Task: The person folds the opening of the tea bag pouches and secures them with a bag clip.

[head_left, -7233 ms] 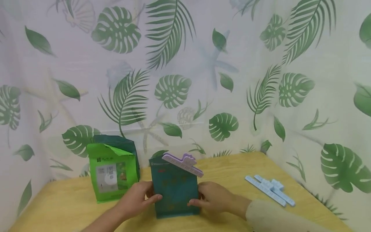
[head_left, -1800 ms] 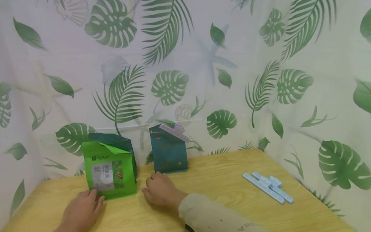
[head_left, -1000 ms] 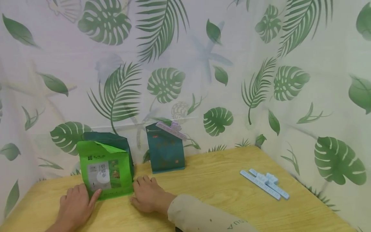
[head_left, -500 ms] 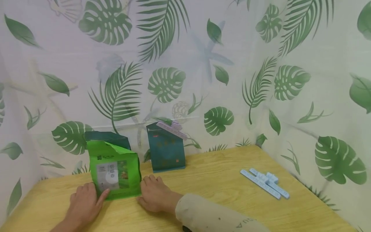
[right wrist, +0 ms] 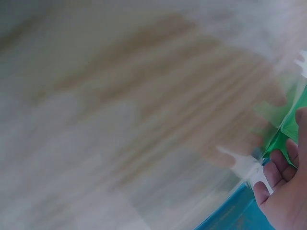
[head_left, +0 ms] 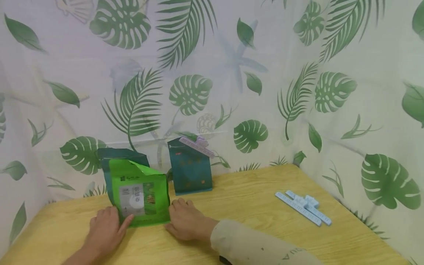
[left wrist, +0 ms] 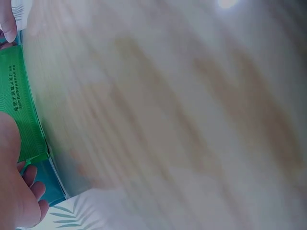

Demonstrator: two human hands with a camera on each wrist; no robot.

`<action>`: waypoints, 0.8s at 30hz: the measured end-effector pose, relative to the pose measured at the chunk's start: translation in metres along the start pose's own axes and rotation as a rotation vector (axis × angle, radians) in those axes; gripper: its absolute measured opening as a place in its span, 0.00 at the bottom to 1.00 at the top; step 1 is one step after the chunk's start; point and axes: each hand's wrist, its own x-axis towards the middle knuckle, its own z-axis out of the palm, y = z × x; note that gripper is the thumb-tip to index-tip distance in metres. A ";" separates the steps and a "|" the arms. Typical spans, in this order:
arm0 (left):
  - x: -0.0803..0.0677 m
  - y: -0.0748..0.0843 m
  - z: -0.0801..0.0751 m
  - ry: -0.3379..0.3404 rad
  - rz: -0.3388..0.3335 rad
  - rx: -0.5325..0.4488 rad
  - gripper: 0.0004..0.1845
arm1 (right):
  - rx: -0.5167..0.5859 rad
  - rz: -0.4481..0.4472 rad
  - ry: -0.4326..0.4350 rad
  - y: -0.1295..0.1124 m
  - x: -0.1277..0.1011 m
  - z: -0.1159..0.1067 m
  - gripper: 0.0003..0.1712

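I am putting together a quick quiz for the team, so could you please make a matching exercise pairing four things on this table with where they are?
Things:
1. green bag
2. teal bag
3. purple clip
4. blue clips

Places:
A. lying flat on the table's right side
B. between the two hands
C. clamped on a bag's top
D. upright at the back by the curtain

Pairs: 1-B, 2-D, 3-C, 4-A

The bright green pouch (head_left: 140,195), with a grey-white label on its front and a folded, crumpled top, stands upright on the wooden table (head_left: 251,217), just before a dark teal pouch (head_left: 123,154).
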 end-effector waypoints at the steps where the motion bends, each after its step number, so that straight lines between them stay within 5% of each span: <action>1: 0.001 0.002 0.000 0.003 0.001 -0.003 0.34 | -0.001 0.002 -0.001 0.002 -0.001 0.000 0.32; 24: 0.005 0.033 0.006 -0.015 0.040 0.001 0.31 | 0.016 -0.009 -0.001 0.027 -0.024 0.007 0.34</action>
